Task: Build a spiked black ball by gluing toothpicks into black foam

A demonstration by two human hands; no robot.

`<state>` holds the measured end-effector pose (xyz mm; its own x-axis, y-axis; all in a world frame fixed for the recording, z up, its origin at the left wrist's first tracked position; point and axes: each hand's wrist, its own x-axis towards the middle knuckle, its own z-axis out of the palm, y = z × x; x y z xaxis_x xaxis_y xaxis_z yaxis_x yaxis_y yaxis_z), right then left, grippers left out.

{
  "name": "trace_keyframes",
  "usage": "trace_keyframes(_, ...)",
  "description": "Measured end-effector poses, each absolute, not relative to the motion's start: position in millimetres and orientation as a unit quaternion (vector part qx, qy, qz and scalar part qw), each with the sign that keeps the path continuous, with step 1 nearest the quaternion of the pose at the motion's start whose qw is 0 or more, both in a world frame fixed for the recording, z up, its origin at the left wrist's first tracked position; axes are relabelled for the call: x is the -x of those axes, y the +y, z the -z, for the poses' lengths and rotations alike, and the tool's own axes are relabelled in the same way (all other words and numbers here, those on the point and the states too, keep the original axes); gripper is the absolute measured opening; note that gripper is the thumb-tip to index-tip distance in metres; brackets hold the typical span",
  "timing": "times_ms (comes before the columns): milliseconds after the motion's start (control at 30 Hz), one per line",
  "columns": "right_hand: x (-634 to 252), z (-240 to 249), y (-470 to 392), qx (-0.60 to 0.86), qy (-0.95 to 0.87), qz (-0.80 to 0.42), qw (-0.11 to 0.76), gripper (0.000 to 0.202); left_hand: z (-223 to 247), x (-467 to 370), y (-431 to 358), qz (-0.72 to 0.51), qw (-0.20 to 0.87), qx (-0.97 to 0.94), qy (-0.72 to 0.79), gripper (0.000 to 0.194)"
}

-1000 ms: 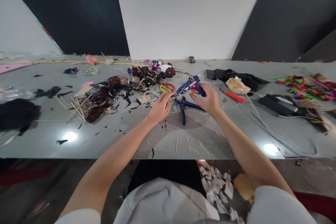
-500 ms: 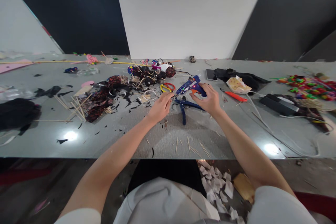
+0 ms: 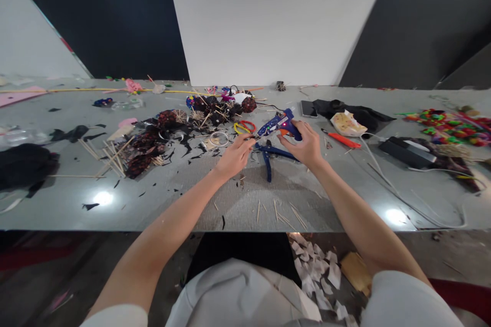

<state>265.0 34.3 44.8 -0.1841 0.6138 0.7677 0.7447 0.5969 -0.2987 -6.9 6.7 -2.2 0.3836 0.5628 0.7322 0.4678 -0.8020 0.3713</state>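
Observation:
My right hand (image 3: 306,144) is closed round a blue glue gun (image 3: 279,123) with a small red light on its side. The gun's nozzle points left and down toward my left hand (image 3: 235,155). That hand is pinched, and at its fingertips is something small and dark that I cannot make out. Below the glue gun, blue-handled pliers (image 3: 267,158) lie spread on the table between my hands. Red and yellow rings (image 3: 244,127) and a white ring (image 3: 219,138) lie just beyond my left fingers.
Dark balls stuck with wooden sticks (image 3: 215,110) cluster behind and left of my hands. To the right lie an orange-handled cutter (image 3: 344,140), a phone (image 3: 308,109) and a white cable (image 3: 387,179). Loose sticks (image 3: 276,211) are scattered near the front edge.
My left fingertips have shifted slightly, and the small dark thing at them shows a little more. The glue gun has barely moved; the rest lies as before.

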Motion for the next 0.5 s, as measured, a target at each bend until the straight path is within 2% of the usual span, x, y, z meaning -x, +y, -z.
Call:
trace_keyframes(133, -265.7, -43.8, 35.7, 0.426, -0.768, 0.080, 0.472, 0.043, 2.0, 6.4, 6.2, -0.467, 0.018, -0.832, 0.300, 0.024)
trace_keyframes(500, -267.1, -41.3, 38.1, 0.413, -0.767, 0.086, 0.483, 0.044, -2.1, 3.4, 3.5, -0.492, 0.026, -0.811, 0.317, 0.028)
